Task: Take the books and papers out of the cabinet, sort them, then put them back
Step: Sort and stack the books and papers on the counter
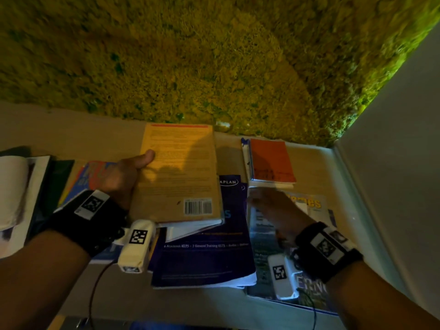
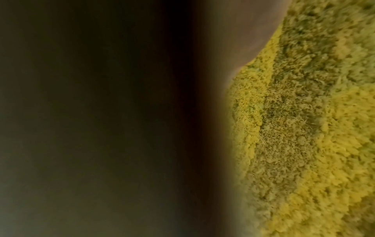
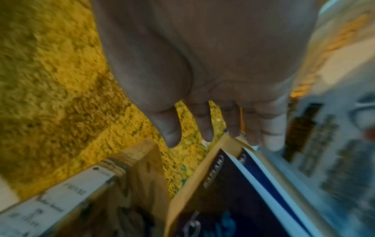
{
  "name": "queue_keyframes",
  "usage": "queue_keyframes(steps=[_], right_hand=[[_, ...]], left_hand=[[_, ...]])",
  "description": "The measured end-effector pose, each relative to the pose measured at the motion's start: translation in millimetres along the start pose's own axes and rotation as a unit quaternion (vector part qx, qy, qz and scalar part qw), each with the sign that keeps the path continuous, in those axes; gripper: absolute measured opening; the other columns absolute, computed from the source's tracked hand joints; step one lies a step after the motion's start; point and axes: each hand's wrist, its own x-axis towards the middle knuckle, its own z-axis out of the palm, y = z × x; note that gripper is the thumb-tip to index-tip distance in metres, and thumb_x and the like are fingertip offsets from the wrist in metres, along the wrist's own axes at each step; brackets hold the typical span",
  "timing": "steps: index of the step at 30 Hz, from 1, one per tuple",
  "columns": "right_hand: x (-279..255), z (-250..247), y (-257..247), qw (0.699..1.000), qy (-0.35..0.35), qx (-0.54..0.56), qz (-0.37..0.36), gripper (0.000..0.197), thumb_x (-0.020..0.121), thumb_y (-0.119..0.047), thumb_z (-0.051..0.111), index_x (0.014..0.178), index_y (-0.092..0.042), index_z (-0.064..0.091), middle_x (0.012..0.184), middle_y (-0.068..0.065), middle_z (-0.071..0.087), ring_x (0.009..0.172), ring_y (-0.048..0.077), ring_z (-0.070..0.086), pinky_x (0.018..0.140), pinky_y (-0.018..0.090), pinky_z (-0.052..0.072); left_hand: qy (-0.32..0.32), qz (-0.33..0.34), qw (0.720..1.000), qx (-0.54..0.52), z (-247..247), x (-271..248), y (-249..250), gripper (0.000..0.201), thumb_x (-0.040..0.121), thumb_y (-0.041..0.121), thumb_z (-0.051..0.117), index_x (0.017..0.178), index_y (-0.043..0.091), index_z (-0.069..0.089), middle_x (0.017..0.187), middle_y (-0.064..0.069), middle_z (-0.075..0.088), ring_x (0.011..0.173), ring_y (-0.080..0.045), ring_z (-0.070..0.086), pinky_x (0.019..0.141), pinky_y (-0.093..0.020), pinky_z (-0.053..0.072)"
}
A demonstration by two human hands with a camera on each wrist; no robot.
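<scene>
My left hand (image 1: 133, 170) grips a tan paperback (image 1: 178, 172) by its left edge. Its back cover and barcode face up, my thumb lies on top, and the fingers beneath are hidden. The paperback is held over a dark blue Kaplan IELTS book (image 1: 202, 256) that lies flat. My right hand (image 1: 269, 206) is blurred and hovers empty over a magazine (image 1: 312, 203). In the right wrist view its fingers (image 3: 207, 128) are straight and spread, with the Kaplan book (image 3: 223, 192) below them. The left wrist view is mostly dark blur.
An orange booklet (image 1: 271, 160) lies on a thin stack at the back right. To the left are a colourful book (image 1: 95, 172), a dark green cover (image 1: 57, 184) and an open book (image 1: 14, 186). All rest on a pale surface (image 1: 71, 129). A yellow shaggy rug (image 1: 214, 55) lies beyond and a white panel (image 1: 392, 163) stands at the right.
</scene>
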Motion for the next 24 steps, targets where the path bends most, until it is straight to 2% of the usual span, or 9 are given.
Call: queue_keyframes(steps=[5,7,10,12,15,17,18,22,24], right_hand=[[-18,11,-32,0.976,-0.083,0.197,-0.040,0.045,0.102,-0.037,0.058,0.138,-0.011,0.058,0.123,0.014,0.071,0.098,0.028,0.070,0.091,0.054,0.054],[-31,26,-44,0.951,-0.150,0.266,-0.058,0.070,0.079,-0.043,0.077,0.135,-0.006,0.059,0.139,0.025,0.060,0.115,0.040,0.061,0.099,0.059,0.049],[-37,46,-43,0.910,-0.228,0.333,-0.095,0.088,0.036,-0.054,0.099,0.112,-0.017,0.073,0.138,0.013,0.064,0.129,0.032,0.059,0.100,0.043,0.052],[-34,56,-40,0.861,-0.312,0.382,-0.123,0.076,0.066,-0.049,0.091,0.131,-0.018,0.064,0.130,0.005,0.071,0.122,0.019,0.066,0.099,0.033,0.055],[-31,60,-35,0.859,-0.259,0.430,-0.095,0.026,0.103,-0.026,0.059,0.123,-0.019,0.072,0.108,0.002,0.079,0.101,0.012,0.075,0.089,0.028,0.060],[-29,60,-30,0.903,-0.185,0.383,-0.059,0.054,0.110,-0.031,0.037,0.085,-0.024,0.085,0.090,0.003,0.080,0.083,0.016,0.076,0.073,0.031,0.064],[-22,58,-23,0.902,-0.199,0.378,-0.060,0.044,0.106,-0.039,0.043,0.095,-0.025,0.083,0.097,0.006,0.078,0.088,0.022,0.074,0.073,0.036,0.064],[-12,52,-17,0.943,-0.088,0.312,-0.072,0.075,0.085,-0.027,0.078,0.150,-0.031,0.041,0.137,0.008,0.063,0.116,0.031,0.068,0.096,0.055,0.056],[-11,49,-14,0.956,-0.043,0.254,-0.138,0.075,0.089,-0.010,0.075,0.147,-0.041,0.039,0.138,0.003,0.061,0.121,0.031,0.066,0.098,0.052,0.056]], left_hand=[[-0.085,-0.058,0.993,-0.055,13,-1,-5,0.042,0.101,0.045,0.044,0.097,0.010,0.066,0.059,-0.006,0.073,0.046,-0.018,0.070,0.052,-0.032,0.055],[-0.085,-0.022,0.994,-0.060,20,-3,-12,0.044,0.092,0.045,0.062,0.114,0.008,0.068,0.075,-0.003,0.077,0.059,-0.016,0.074,0.067,-0.038,0.063],[-0.116,-0.077,0.990,-0.033,39,-15,-23,0.050,0.084,0.054,0.069,0.099,0.006,0.072,0.080,-0.011,0.078,0.064,-0.022,0.075,0.075,-0.045,0.059],[-0.141,-0.125,0.982,-0.022,51,-18,-37,0.071,0.081,0.072,0.059,0.120,0.013,0.066,0.111,-0.014,0.075,0.091,-0.029,0.075,0.087,-0.046,0.055],[-0.123,-0.061,0.989,0.048,60,-21,-56,0.064,0.084,0.070,0.059,0.131,0.026,0.060,0.125,-0.002,0.068,0.108,-0.016,0.068,0.092,-0.041,0.056],[-0.127,0.017,0.987,0.101,61,-26,-59,0.023,0.104,0.038,0.047,0.119,0.026,0.060,0.102,0.008,0.067,0.084,0.005,0.069,0.067,-0.019,0.056],[-0.132,0.031,0.987,0.091,62,-28,-60,0.019,0.107,0.026,0.043,0.120,0.027,0.057,0.101,0.011,0.065,0.081,0.012,0.067,0.063,-0.013,0.053],[-0.146,-0.032,0.985,-0.091,31,-19,-57,0.059,0.108,0.042,0.028,0.085,0.024,0.079,0.078,0.004,0.078,0.068,-0.005,0.075,0.054,-0.023,0.059],[-0.176,-0.085,0.968,-0.154,11,-17,-56,0.075,0.098,0.068,0.023,0.106,0.018,0.078,0.108,-0.011,0.077,0.096,-0.028,0.075,0.068,-0.042,0.062]])
